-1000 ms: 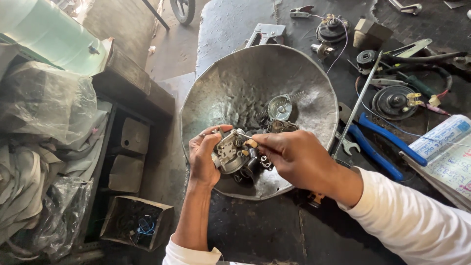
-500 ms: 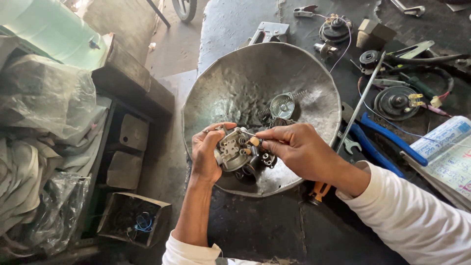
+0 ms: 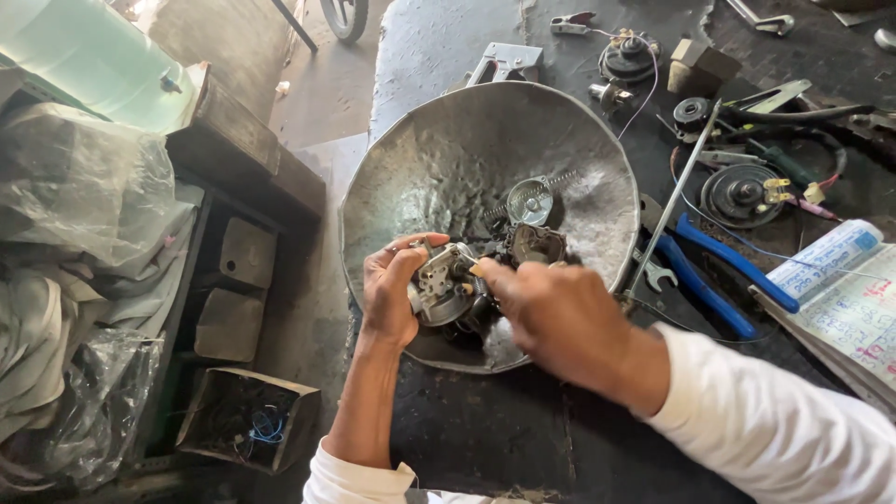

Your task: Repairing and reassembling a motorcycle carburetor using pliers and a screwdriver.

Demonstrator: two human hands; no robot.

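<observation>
Left hand [image 3: 390,297] fingers grip small grey metal carburettor body [image 3: 441,285] – right hand [image 3: 553,313] fingers pinch its 3 o'clock side, over dented round metal basin [image 3: 448,159].

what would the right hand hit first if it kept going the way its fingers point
The right hand points left, fingertips already at the small metal carburetor-like part held in the left hand. That part comes first, though depth is hard to judge.

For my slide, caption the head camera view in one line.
Over a dented metal bowl, the left hand grips a small metal engine part while the right hand works at it with its fingertips.
</observation>
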